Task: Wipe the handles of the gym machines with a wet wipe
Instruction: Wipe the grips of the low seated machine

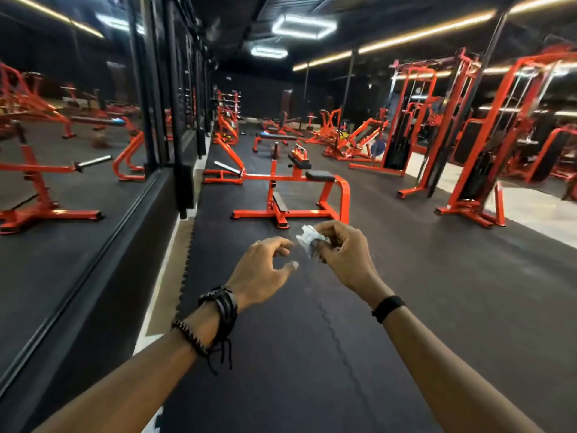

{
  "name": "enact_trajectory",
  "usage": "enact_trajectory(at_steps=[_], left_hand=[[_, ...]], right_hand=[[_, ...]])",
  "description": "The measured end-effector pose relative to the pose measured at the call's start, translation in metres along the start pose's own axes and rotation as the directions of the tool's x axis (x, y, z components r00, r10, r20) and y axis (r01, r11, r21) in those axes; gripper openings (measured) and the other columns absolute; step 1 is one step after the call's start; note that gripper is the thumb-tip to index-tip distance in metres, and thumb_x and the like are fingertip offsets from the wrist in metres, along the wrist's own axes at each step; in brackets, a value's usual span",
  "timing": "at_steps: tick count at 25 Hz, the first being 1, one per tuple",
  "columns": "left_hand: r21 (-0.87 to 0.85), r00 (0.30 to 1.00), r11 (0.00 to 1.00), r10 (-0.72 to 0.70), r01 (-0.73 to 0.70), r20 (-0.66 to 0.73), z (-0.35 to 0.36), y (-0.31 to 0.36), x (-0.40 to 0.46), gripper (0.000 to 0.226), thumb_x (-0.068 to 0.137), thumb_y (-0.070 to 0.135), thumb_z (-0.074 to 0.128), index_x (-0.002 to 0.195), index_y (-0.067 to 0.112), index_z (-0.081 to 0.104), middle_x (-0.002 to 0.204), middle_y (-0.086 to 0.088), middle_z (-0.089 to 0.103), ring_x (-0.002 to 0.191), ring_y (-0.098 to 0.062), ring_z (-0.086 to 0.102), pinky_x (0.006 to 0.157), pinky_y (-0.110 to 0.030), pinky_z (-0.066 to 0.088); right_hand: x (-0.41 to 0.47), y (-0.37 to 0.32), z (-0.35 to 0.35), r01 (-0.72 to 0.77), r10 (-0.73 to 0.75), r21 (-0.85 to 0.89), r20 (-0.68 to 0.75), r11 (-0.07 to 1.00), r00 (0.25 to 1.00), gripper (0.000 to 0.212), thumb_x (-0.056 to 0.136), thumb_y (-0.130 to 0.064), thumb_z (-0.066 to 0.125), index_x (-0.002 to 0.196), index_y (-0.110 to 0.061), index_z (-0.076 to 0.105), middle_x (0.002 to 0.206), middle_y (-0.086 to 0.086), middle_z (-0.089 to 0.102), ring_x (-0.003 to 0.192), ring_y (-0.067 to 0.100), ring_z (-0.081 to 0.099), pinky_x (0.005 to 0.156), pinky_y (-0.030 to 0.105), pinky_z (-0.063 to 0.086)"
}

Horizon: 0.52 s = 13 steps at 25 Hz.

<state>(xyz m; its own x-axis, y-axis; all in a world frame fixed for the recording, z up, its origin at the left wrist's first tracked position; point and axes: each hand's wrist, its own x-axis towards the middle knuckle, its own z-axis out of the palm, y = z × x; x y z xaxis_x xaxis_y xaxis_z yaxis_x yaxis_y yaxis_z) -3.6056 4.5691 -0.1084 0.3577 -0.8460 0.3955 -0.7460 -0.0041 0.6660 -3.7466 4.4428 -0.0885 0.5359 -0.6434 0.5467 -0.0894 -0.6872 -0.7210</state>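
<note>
Right fingers (324,237) curled, pinching crumpled white wet wipe (307,240) against thumb; wipe sticking out at 9 o'clock of right hand (343,257). Left fingers (281,245) loosely curved, thumb tip just below and left of wipe, holding nothing, not touching wipe. Left hand (262,273) just beside right hand, at its 9 o'clock, small gap between. Dark bracelets (220,310) and beaded band on left wrist, black band (388,308) on right wrist. Both forearms bare, reaching in from bottom corners.

Beyond hands at 12 o'clock: red bench machine (296,195) with black pads on black rubber floor (312,354), near but apart from hands. Handles on it hard to make out. At 2 o'clock: tall red cable machines (468,135) with black weight stacks, standing partly on a paler floor strip. Farther back at 12 to 1 o'clock: more red machines, blurred. At 9 to 10 o'clock: mirror wall (71,135) with black frames reflecting red equipment. Overhead at 12 o'clock: hexagon ceiling lights (304,26) and light strips on dark ceiling.
</note>
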Motion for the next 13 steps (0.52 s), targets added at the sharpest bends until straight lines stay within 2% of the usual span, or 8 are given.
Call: enact_trajectory(at_steps=[3, 5, 7, 9, 11, 13], left_hand=[[0.032, 0.999, 0.999, 0.02, -0.021, 0.037, 0.013, -0.048, 0.112, 0.039, 0.088, 0.029, 0.071, 0.125, 0.021, 0.061, 0.115, 0.005, 0.066, 0.112, -0.009, 0.058, 0.102, -0.037, 0.047], [0.054, 0.999, 0.998, 0.03, -0.032, 0.022, 0.002, -0.07, 0.186, 0.037, 0.089, 0.028, 0.071, 0.123, 0.022, 0.062, 0.113, 0.006, 0.066, 0.108, -0.006, 0.059, 0.1, -0.033, 0.048], [0.064, 0.999, 0.998, 0.013, -0.011, -0.03, -0.015, -0.095, 0.245, 0.031, 0.088, 0.028, 0.071, 0.118, 0.026, 0.064, 0.108, 0.011, 0.066, 0.102, 0.0, 0.059, 0.092, -0.014, 0.046], [0.067, 0.995, 0.997, -0.031, 0.038, -0.1, -0.024, -0.128, 0.302, 0.027, 0.088, 0.026, 0.072, 0.114, 0.026, 0.065, 0.105, 0.012, 0.068, 0.096, 0.002, 0.06, 0.081, 0.0, 0.038], [0.007, 0.986, 0.997, -0.07, 0.072, -0.155, -0.016, -0.171, 0.358, 0.024, 0.087, 0.023, 0.072, 0.111, 0.023, 0.067, 0.101, 0.009, 0.07, 0.094, -0.001, 0.063, 0.076, 0.001, 0.038], [-0.009, 0.987, 0.996, -0.085, 0.085, -0.139, 0.003, -0.212, 0.412, 0.02, 0.087, 0.02, 0.073, 0.107, 0.023, 0.068, 0.097, 0.009, 0.069, 0.09, -0.002, 0.063, 0.075, -0.002, 0.041]], right_hand=[[0.104, 0.068, 0.019, -0.02, 0.022, 0.057, -0.036, 0.998, 0.999, 0.015, 0.087, -0.002, 0.07, 0.097, -0.012, 0.065, 0.085, 0.004, 0.072, 0.073, 0.02, 0.069, 0.069, 0.045, 0.06], [0.181, 0.096, 0.031, -0.039, 0.044, 0.078, -0.068, 0.996, 0.997, 0.013, 0.087, 0.002, 0.068, 0.095, -0.008, 0.064, 0.083, 0.008, 0.072, 0.07, 0.022, 0.07, 0.068, 0.048, 0.059], [0.247, 0.115, 0.051, -0.022, 0.025, 0.051, -0.047, 0.998, 0.999, 0.016, 0.085, 0.005, 0.067, 0.09, -0.01, 0.065, 0.078, 0.005, 0.072, 0.067, 0.018, 0.07, 0.068, 0.042, 0.06], [0.31, 0.142, 0.077, 0.025, -0.025, -0.011, -0.008, 1.0, 1.0, 0.021, 0.082, 0.004, 0.07, 0.087, -0.016, 0.068, 0.082, 0.0, 0.069, 0.066, 0.007, 0.065, 0.065, 0.027, 0.056], [0.365, 0.181, 0.106, 0.07, -0.069, -0.059, 0.028, 0.996, 0.997, 0.024, 0.08, 0.001, 0.072, 0.086, -0.022, 0.069, 0.089, -0.004, 0.066, 0.069, 0.003, 0.059, 0.065, 0.014, 0.047], [0.414, 0.229, 0.13, 0.07, -0.068, -0.058, 0.038, 0.996, 0.997, 0.026, 0.08, -0.001, 0.074, 0.084, -0.026, 0.068, 0.093, -0.006, 0.065, 0.072, 0.005, 0.061, 0.068, 0.018, 0.05]])
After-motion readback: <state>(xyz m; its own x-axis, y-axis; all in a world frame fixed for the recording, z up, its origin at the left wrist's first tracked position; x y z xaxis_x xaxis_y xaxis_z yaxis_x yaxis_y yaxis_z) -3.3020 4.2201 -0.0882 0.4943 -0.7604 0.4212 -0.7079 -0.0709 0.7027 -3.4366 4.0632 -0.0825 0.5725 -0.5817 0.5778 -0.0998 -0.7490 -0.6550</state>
